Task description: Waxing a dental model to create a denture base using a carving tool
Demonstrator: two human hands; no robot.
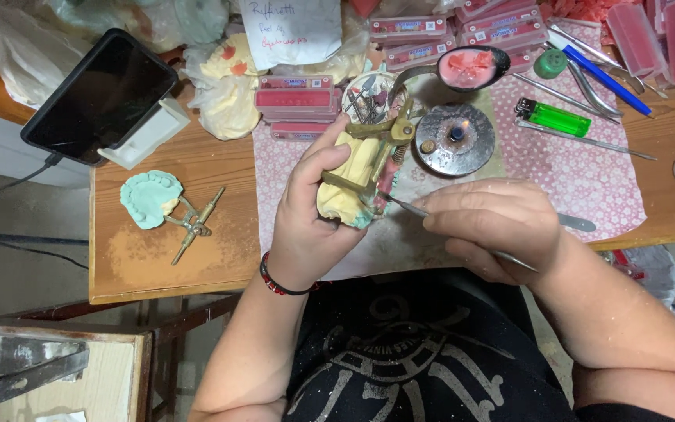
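My left hand [310, 211] grips a yellow plaster dental cast [349, 184] mounted in a brass hinged articulator [388, 133], held upright above the table's front edge. My right hand [494, 223] pinches a thin metal wax tool [408, 205] like a pen. Its tip touches the lower right side of the cast, where a greenish and pink patch shows. A red and black bracelet [279, 281] circles my left wrist.
A small spirit burner [456, 139], a ladle of pink wax [470, 66], a green lighter [556, 117], metal instruments [580, 137] and pink tooth boxes [298, 100] lie on a patterned cloth [587, 180]. A green cast on another articulator [158, 202] and a propped phone [99, 94] sit left.
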